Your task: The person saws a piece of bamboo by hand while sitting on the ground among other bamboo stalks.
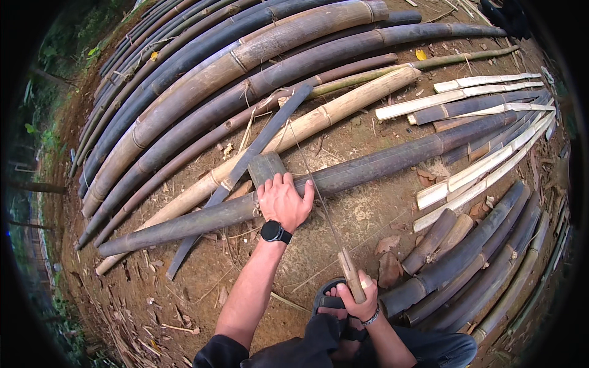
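A dark bamboo pole [380,164] lies slantwise across the ground in front of me. My left hand [285,201], with a black watch at the wrist, presses down on it, fingers bent over its far side and thumb apart. My right hand [361,293] is closed round the pale wooden handle of a saw [347,270]. Its thin blade, seen almost edge-on, runs up across the pole just right of my left thumb. Beneath the pole are a wooden block [265,167] and a narrow grey board [270,130]. How deep the blade sits cannot be told.
A peeled, pale bamboo pole [343,109] passes under the grey board. Long bamboo poles [184,92] lie side by side beyond. Split pale strips [457,187] are at the right, with shorter dark bamboo pieces [457,270] nearer. My sandalled foot [331,300] is close to the saw handle.
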Demonstrator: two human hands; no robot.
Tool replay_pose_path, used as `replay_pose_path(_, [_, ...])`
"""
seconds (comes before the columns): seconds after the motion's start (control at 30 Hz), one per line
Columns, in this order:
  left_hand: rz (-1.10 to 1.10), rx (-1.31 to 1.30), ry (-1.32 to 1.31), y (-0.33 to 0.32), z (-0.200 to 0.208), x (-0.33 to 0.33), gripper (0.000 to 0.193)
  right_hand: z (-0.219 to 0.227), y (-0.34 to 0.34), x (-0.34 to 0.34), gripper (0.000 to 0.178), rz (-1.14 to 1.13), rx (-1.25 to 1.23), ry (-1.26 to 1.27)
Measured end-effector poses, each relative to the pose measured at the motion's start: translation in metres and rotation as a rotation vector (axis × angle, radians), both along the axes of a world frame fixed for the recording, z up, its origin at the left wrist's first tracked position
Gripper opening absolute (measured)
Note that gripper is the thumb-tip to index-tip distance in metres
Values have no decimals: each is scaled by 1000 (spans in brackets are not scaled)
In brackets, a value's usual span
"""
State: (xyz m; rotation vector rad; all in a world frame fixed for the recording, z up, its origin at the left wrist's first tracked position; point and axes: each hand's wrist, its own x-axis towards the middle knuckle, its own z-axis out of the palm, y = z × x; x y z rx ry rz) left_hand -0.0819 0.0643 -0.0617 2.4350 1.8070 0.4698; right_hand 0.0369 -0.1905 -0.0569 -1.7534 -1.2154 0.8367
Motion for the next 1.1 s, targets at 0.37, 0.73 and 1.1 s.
replay_pose_path(0.37, [-7, -28, 36, 1, 4, 4, 42, 0, -6, -1, 32, -19, 18, 44])
replay_pose_path(0.73, [-3, -59, 30, 2, 6, 5, 43, -1, 2, 0, 31, -8, 45, -23])
replay_pose_path(1.1, [7, -85, 11, 2, 4, 0, 44, 20, 16, 10, 27, 25, -7, 100])
